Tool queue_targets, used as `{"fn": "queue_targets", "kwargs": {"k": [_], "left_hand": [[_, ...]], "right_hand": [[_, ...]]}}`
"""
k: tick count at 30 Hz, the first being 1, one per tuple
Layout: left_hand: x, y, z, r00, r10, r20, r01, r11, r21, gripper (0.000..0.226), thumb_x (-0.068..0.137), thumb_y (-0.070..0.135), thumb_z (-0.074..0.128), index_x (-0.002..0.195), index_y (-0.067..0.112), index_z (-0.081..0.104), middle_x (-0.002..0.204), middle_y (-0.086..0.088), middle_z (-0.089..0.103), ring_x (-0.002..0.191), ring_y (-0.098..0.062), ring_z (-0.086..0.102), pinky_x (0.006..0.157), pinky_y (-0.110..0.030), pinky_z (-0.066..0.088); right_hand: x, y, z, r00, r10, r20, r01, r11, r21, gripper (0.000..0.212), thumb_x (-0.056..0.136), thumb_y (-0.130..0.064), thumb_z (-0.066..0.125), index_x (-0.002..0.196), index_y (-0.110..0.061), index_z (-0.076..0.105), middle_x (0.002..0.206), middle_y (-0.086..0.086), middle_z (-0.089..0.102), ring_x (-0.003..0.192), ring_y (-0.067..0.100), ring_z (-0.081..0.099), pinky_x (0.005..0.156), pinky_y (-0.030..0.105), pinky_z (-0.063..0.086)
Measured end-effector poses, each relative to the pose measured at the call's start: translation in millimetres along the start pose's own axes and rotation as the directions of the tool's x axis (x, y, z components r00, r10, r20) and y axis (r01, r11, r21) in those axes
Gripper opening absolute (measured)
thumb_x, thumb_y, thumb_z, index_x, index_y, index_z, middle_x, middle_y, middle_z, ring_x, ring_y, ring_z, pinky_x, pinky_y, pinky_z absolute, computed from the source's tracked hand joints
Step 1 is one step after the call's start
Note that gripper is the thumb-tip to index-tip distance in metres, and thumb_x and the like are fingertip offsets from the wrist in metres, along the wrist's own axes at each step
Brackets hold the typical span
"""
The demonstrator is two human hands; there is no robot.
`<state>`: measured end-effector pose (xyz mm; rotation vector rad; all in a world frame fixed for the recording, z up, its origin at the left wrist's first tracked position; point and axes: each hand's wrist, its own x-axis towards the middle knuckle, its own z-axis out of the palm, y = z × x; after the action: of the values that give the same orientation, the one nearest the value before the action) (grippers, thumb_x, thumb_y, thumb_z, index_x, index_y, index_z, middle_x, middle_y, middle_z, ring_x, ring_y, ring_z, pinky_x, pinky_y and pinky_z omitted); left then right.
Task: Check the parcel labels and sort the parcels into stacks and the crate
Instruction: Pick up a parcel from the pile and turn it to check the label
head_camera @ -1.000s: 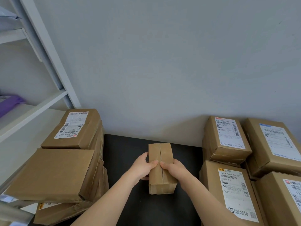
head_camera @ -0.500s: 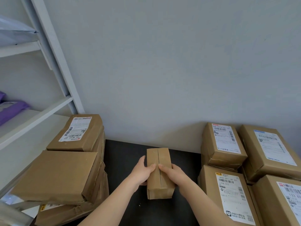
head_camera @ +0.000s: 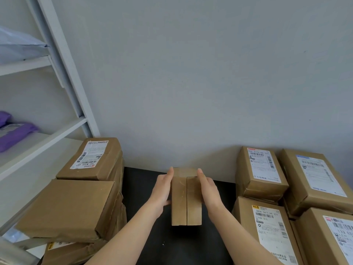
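A small brown cardboard parcel (head_camera: 186, 199) with a taped middle seam and no label on its visible face sits over the black surface (head_camera: 141, 188) near the wall. My left hand (head_camera: 162, 190) presses flat against its left side and my right hand (head_camera: 208, 190) against its right side, so both hands hold it between them. Left of it stands a stack of brown parcels, the far one (head_camera: 91, 159) showing a white label and the near one (head_camera: 70, 207) plain. To the right lie several labelled parcels (head_camera: 261, 171), (head_camera: 313, 178), (head_camera: 267, 230).
A white shelf unit (head_camera: 63, 129) runs along the left, with purple mailer bags (head_camera: 15, 132) on one shelf and a pale bag (head_camera: 19, 44) above. A grey wall (head_camera: 191, 73) closes off the back. No crate is in view.
My hands slid from gripping the parcel's top to flat along its two sides, fingers pointing to the wall. The view has tilted slightly, so everything sits lower in frame.
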<state>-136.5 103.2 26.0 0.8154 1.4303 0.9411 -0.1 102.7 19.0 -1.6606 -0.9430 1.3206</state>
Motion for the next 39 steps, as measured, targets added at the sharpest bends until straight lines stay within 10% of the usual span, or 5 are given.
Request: {"fn": "queue_targets", "kwargs": {"k": [11, 24, 39], "left_hand": [[12.4, -18.3, -3.8, 0.996, 0.028, -0.081, -0.014, 0.987, 0.162, 0.032, 0.088, 0.051, 0.056, 0.103, 0.026, 0.043, 0.109, 0.002, 0.05, 0.102, -0.016, 0.051, 0.098, -0.045, 0.047], [14.7, -17.5, -5.9, 0.997, 0.07, -0.023, -0.059, 0.944, 0.325, 0.067, 0.088, 0.039, 0.063, 0.142, 0.023, 0.027, 0.129, -0.002, 0.046, 0.104, -0.014, 0.047, 0.086, -0.03, 0.045], [22.3, -8.5, -2.5, 0.994, 0.097, 0.055, -0.108, 0.962, 0.253, 0.057, 0.092, 0.021, 0.06, 0.142, 0.028, 0.032, 0.135, 0.0, 0.044, 0.106, -0.014, 0.046, 0.08, -0.028, 0.043]], "right_hand": [[7.3, 18.2, 0.3, 0.993, 0.031, -0.111, -0.029, 0.999, 0.018, 0.033, 0.088, -0.047, 0.057, 0.111, -0.025, 0.047, 0.113, 0.001, 0.054, 0.104, 0.02, 0.053, 0.097, 0.045, 0.047], [5.6, 23.5, 7.1, 0.995, 0.1, -0.006, -0.1, 0.989, -0.11, 0.072, 0.083, -0.046, 0.067, 0.142, -0.026, 0.031, 0.13, 0.005, 0.047, 0.113, 0.024, 0.051, 0.098, 0.045, 0.048], [16.4, 17.8, 11.0, 0.989, 0.145, 0.021, -0.14, 0.976, -0.165, 0.057, 0.088, -0.042, 0.057, 0.138, -0.021, 0.038, 0.125, 0.004, 0.05, 0.107, 0.021, 0.052, 0.095, 0.041, 0.049]]}}
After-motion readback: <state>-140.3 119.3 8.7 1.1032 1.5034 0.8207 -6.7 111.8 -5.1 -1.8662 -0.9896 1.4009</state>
